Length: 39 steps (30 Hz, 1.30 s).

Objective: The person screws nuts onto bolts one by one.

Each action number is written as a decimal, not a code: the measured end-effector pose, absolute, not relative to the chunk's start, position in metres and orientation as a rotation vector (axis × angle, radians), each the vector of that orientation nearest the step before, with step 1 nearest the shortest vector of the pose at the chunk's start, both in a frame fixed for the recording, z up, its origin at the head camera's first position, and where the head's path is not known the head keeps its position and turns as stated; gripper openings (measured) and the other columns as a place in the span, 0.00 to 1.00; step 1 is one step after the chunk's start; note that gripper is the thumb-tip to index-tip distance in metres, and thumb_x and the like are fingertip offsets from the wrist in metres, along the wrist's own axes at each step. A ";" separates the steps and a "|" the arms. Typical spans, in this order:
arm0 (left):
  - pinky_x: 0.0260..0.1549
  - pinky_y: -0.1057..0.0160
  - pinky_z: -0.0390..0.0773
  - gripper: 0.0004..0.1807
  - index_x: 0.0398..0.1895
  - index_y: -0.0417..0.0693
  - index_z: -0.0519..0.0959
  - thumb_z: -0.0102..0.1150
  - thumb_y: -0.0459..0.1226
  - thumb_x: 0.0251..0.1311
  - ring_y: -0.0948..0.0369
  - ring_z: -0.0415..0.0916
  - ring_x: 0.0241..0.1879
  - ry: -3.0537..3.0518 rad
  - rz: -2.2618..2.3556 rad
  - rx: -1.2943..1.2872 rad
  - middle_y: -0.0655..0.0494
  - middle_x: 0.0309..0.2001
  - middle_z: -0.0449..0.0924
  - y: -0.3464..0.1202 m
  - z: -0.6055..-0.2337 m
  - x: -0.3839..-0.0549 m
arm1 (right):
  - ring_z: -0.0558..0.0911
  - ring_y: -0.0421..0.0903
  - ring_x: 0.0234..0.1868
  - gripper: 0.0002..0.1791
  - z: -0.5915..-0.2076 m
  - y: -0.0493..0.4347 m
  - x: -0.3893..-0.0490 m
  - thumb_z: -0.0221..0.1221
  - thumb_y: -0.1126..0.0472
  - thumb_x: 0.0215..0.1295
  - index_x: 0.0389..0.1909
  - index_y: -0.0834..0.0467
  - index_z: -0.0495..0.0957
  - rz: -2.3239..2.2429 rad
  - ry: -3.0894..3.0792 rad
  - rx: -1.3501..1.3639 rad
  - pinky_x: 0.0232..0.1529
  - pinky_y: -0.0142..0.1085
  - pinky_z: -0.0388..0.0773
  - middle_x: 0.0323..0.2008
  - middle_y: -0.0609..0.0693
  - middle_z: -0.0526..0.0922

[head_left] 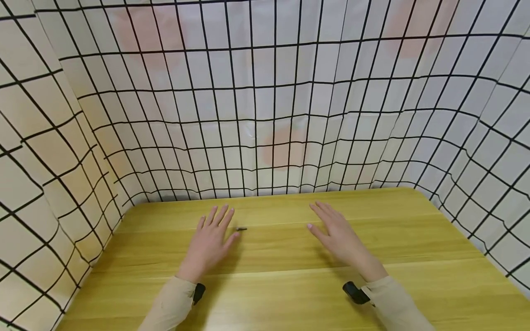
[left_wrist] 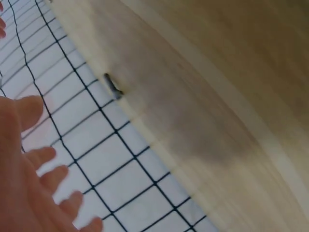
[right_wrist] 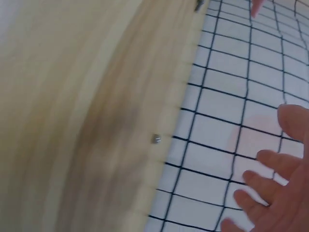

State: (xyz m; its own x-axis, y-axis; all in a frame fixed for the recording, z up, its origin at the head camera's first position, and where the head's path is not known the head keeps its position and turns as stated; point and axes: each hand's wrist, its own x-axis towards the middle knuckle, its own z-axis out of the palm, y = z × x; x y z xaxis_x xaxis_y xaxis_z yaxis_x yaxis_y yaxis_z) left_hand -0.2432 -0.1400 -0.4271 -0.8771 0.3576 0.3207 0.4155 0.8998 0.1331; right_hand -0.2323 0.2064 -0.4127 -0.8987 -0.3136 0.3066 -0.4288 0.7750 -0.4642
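Observation:
A small dark bolt (head_left: 241, 228) lies on the wooden table near the left hand's thumb. The left hand (head_left: 210, 239) hovers palm-down with its fingers spread and straight, holding nothing. In the left wrist view, the bolt (left_wrist: 113, 87) is apart from the fingers (left_wrist: 54, 179). Across the table, the right hand (head_left: 337, 234) is also raised with extended fingers and grips nothing. A tiny silvery metal piece, like a nut (right_wrist: 156, 138), sits on the table in the right wrist view, away from that hand's fingers (right_wrist: 260, 186). The right hand hides it in the head view.
The yellowish wooden table (head_left: 265, 276) ends at the back against a white sheet (head_left: 285, 101) with a black grid, which also rises on both sides. Black wrist cameras, one (head_left: 355, 293) on the right and one (head_left: 198, 293) on the left, sit by the beige sleeves.

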 end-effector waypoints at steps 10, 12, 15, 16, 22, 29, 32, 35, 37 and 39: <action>0.66 0.46 0.57 0.34 0.71 0.42 0.66 0.65 0.42 0.64 0.43 0.54 0.72 -2.697 -0.593 -0.853 0.46 0.73 0.58 -0.160 -0.436 -0.264 | 0.61 0.61 0.70 0.29 -0.427 0.220 -0.252 0.56 0.52 0.73 0.70 0.58 0.65 0.994 -2.738 0.628 0.66 0.59 0.55 0.71 0.58 0.63; 0.65 0.46 0.59 0.34 0.70 0.41 0.67 0.66 0.40 0.63 0.43 0.57 0.70 -2.704 -0.668 -0.874 0.44 0.71 0.61 -0.162 -0.437 -0.268 | 0.63 0.61 0.69 0.27 -0.427 0.223 -0.256 0.57 0.55 0.73 0.69 0.57 0.67 1.032 -2.731 0.651 0.66 0.59 0.57 0.69 0.58 0.65; 0.64 0.45 0.62 0.30 0.67 0.38 0.71 0.67 0.37 0.62 0.43 0.63 0.67 -2.717 -0.768 -0.888 0.41 0.67 0.67 -0.164 -0.438 -0.275 | 0.67 0.58 0.67 0.24 -0.429 0.226 -0.264 0.59 0.59 0.71 0.66 0.57 0.71 1.075 -2.703 0.699 0.64 0.57 0.63 0.66 0.56 0.70; 0.63 0.46 0.63 0.29 0.65 0.38 0.72 0.67 0.36 0.61 0.44 0.65 0.65 -2.723 -0.792 -0.885 0.41 0.65 0.70 -0.164 -0.439 -0.277 | 0.69 0.58 0.65 0.23 -0.430 0.227 -0.267 0.59 0.60 0.71 0.65 0.58 0.72 1.094 -2.697 0.713 0.62 0.56 0.65 0.65 0.55 0.71; 0.53 0.49 0.75 0.20 0.54 0.37 0.80 0.68 0.31 0.59 0.47 0.74 0.55 -2.776 -1.012 -0.822 0.47 0.54 0.78 -0.163 -0.441 -0.287 | 0.77 0.55 0.57 0.20 -0.438 0.234 -0.287 0.59 0.60 0.71 0.62 0.60 0.74 1.221 -2.693 0.758 0.58 0.51 0.72 0.59 0.54 0.77; 0.47 0.52 0.77 0.15 0.49 0.38 0.83 0.68 0.30 0.58 0.52 0.77 0.46 -2.830 -1.206 -0.759 0.50 0.46 0.82 -0.162 -0.443 -0.295 | 0.78 0.52 0.53 0.18 -0.443 0.236 -0.305 0.60 0.64 0.70 0.58 0.64 0.77 1.328 -2.730 0.784 0.54 0.44 0.75 0.54 0.56 0.80; 0.47 0.52 0.77 0.14 0.48 0.38 0.83 0.68 0.29 0.57 0.52 0.78 0.44 -2.853 -1.272 -0.729 0.50 0.44 0.82 -0.163 -0.444 -0.298 | 0.79 0.51 0.51 0.16 -0.445 0.237 -0.309 0.59 0.66 0.70 0.57 0.65 0.77 1.374 -2.771 0.792 0.54 0.41 0.75 0.52 0.58 0.81; 0.47 0.52 0.76 0.14 0.47 0.39 0.83 0.68 0.29 0.57 0.53 0.78 0.43 -2.876 -1.310 -0.715 0.51 0.42 0.82 -0.162 -0.444 -0.300 | 0.79 0.51 0.50 0.16 -0.447 0.240 -0.313 0.58 0.67 0.70 0.56 0.66 0.78 1.382 -2.807 0.804 0.53 0.39 0.76 0.50 0.58 0.81; 0.46 0.53 0.76 0.14 0.47 0.39 0.83 0.68 0.29 0.57 0.55 0.77 0.42 -2.887 -1.324 -0.713 0.52 0.41 0.82 -0.162 -0.444 -0.302 | 0.79 0.50 0.49 0.15 -0.449 0.242 -0.316 0.58 0.68 0.69 0.55 0.67 0.78 1.353 -2.817 0.817 0.52 0.39 0.76 0.48 0.57 0.82; 0.45 0.55 0.75 0.14 0.47 0.39 0.83 0.68 0.29 0.57 0.57 0.76 0.41 -2.899 -1.331 -0.706 0.52 0.40 0.82 -0.161 -0.444 -0.304 | 0.80 0.49 0.48 0.15 -0.452 0.243 -0.318 0.60 0.68 0.68 0.54 0.66 0.79 1.306 -2.831 0.813 0.52 0.40 0.76 0.46 0.55 0.83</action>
